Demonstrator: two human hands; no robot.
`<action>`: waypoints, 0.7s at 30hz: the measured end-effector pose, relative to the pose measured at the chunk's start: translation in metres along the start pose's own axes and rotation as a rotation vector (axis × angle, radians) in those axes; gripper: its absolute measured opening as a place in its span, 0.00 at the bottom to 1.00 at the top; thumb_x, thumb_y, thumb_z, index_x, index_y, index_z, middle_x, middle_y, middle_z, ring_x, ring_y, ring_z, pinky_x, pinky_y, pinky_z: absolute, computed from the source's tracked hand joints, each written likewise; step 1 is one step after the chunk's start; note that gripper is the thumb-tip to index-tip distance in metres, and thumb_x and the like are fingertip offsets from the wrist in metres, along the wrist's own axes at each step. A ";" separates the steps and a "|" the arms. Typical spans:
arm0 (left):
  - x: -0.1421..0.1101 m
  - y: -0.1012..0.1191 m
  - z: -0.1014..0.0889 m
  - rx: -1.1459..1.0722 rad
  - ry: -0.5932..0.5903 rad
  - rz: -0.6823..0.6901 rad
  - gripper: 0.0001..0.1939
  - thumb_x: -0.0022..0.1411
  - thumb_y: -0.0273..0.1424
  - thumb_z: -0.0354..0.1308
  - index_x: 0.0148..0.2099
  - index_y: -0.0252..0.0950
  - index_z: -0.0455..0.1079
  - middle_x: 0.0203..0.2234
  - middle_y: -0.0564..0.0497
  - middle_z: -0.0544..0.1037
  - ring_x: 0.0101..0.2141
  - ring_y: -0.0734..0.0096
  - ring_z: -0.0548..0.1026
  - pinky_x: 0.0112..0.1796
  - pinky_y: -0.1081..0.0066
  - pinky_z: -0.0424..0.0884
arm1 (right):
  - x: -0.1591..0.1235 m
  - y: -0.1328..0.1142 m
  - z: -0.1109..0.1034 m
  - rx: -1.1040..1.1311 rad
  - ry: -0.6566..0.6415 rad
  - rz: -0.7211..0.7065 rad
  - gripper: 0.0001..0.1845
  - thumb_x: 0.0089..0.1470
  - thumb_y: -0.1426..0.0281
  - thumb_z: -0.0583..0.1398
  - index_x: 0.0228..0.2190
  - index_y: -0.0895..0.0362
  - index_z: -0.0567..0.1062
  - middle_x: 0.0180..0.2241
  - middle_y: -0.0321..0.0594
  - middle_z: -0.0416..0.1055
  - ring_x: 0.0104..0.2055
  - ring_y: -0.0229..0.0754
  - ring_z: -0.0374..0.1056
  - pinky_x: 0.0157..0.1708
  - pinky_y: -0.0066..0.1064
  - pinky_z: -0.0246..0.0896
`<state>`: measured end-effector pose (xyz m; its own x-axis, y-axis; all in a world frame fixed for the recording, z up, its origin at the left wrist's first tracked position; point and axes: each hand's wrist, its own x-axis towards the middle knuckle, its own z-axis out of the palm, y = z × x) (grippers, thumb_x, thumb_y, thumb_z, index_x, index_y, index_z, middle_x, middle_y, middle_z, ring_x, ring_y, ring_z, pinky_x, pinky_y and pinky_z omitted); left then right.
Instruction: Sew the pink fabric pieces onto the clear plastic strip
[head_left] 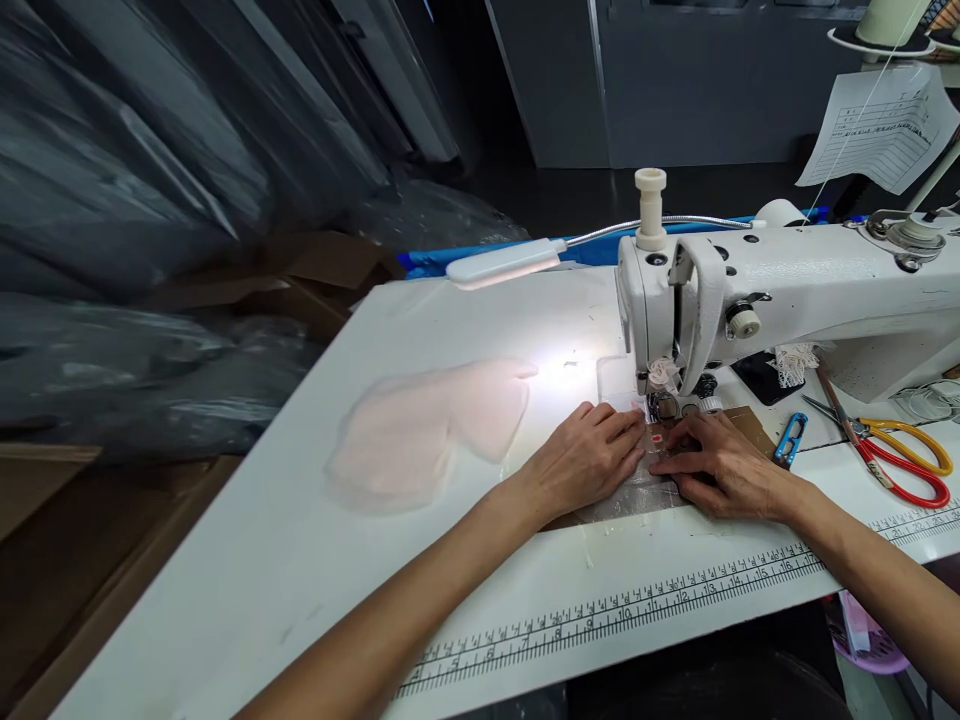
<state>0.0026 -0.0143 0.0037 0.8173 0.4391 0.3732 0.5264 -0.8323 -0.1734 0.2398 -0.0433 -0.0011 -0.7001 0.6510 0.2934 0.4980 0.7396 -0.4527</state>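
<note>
Both my hands are at the needle area of a white sewing machine (802,275). My left hand (589,455) rests left of the presser foot (664,408), its fingers bunched together and tips turned down; what they hold, if anything, is hidden. On the other side, my right hand (724,468) has its fingers apart, with the tips touching the work surface. Between the hands shows a clear-covered brown sheet (641,498) with a small red mark (658,438). A pale pink fabric piece (420,435), somewhat blurred, lies flat on the table to the left.
Scissors (904,462) with red and yellow handles and a blue thread snipper (790,440) lie right of my right hand. A ruler strip (622,620) runs along the front edge of the white table (247,600). A lamp (506,262) lights the surface. Cardboard boxes (112,580) stand at left.
</note>
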 end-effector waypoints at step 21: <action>0.005 -0.013 0.003 -0.242 -0.089 -0.166 0.20 0.72 0.37 0.45 0.55 0.33 0.70 0.42 0.43 0.80 0.41 0.59 0.72 0.40 0.60 0.66 | 0.000 0.009 0.008 -0.049 0.097 -0.003 0.18 0.64 0.72 0.52 0.51 0.57 0.76 0.44 0.51 0.68 0.47 0.50 0.66 0.47 0.48 0.70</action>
<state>0.0006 0.0001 0.0052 0.7475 0.5952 0.2950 0.5924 -0.7982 0.1094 0.2404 -0.0381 -0.0122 -0.6499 0.6605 0.3759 0.5221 0.7475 -0.4108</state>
